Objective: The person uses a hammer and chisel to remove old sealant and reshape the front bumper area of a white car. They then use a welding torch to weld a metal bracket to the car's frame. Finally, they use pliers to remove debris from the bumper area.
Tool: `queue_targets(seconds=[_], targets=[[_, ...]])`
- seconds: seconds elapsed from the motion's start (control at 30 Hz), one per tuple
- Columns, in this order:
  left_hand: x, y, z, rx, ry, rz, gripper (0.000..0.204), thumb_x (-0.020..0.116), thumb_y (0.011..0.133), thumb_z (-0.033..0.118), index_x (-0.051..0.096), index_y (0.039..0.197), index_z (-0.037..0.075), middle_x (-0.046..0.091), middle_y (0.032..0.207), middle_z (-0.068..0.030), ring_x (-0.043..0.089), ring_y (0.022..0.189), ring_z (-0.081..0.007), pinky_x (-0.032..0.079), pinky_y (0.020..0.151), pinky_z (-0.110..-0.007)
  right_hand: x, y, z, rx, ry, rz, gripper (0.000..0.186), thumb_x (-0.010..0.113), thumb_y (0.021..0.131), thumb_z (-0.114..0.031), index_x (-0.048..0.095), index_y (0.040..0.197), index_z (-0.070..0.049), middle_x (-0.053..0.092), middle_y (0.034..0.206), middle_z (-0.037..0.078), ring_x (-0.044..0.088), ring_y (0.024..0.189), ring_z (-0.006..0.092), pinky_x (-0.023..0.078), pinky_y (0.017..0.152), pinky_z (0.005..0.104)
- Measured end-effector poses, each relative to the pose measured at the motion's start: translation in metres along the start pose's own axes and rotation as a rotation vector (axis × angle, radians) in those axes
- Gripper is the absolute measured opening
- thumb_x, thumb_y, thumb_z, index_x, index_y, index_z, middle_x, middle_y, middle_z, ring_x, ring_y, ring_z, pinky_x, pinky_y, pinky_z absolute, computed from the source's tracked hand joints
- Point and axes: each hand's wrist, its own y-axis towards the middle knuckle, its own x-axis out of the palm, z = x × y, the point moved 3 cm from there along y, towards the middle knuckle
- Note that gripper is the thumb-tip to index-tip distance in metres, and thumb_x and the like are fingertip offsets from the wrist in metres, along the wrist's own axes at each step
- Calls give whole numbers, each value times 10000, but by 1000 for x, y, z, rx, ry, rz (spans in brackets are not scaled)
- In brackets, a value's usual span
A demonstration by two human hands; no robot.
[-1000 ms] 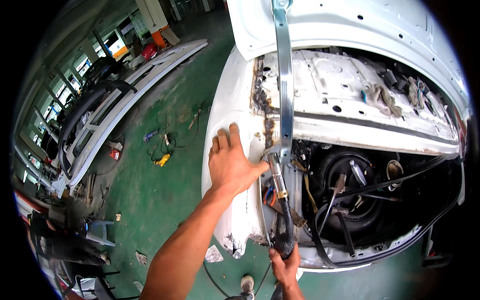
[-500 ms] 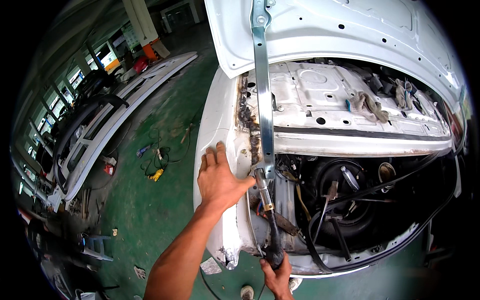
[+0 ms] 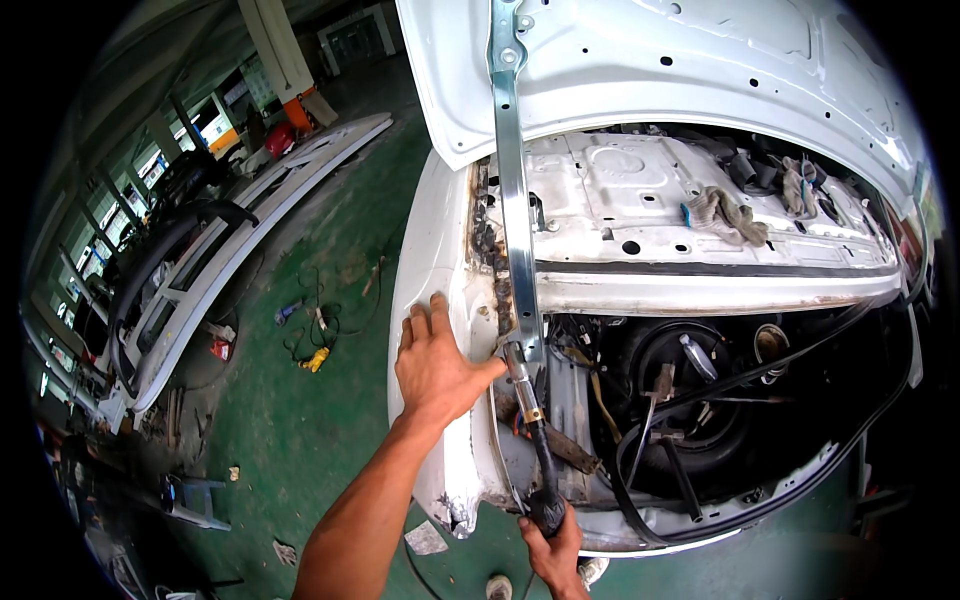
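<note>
Left hand [image 3: 438,372]: spread on the white rear panel [image 3: 425,255], same spot as earlier; gripping nothing, thumb beside the tool tip.
Torch-like tool [image 3: 521,385]: along the panel's inner edge, tip at the strut's [image 3: 513,190] foot, as before.
Right hand [image 3: 555,552]: closed around its black handle.
Lid [image 3: 650,95]: lower in view than earlier.
Trunk [image 3: 745,497]: open room between flat bar [image 3: 571,451] and spare wheel [image 3: 735,455].
</note>
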Motion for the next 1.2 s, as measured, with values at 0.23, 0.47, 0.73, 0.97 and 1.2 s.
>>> queue_targets(seconds=[0.23,0.47,0.73,0.97,1.2], targets=[[6,1,-2,-8,47,48,1108,836,612,415,366,1497,-56,445,1473,-324,497,1330,-450,454,1094,-461,-2,1,-8,18,54,-15,428,802,838,-130,607,1195,3,666,861,37,569,760,117,507,728,289],[1,0,0,-20,56,41,1108,836,613,429,371,1496,-54,451,1469,-330,505,1322,-452,454,1092,-467,-1,1,-9,25,83,-15,419,805,836,-135,610,1181,1,664,844,37,569,753,118,508,716,291],[5,0,0,-12,72,46,1108,832,623,447,372,1497,-53,450,1470,-335,504,1325,-454,452,1095,-469,-4,1,-8,65,52,-34,414,807,832,-140,612,1173,-9,673,859,52,584,756,125,514,721,300],[3,0,-1,-13,67,34,1112,833,628,459,372,1499,-56,445,1475,-337,495,1335,-453,446,1101,-468,-2,2,-10,32,51,-26,437,802,841,-136,603,1208,-4,691,893,68,611,786,139,525,756,308],[2,2,0,26,70,62,1079,831,636,453,392,1477,-59,464,1454,-326,510,1313,-453,460,1073,-474,1,1,-8,28,158,-42,422,786,857,-121,599,1214,2,696,920,68,625,802,133,536,767,310]])
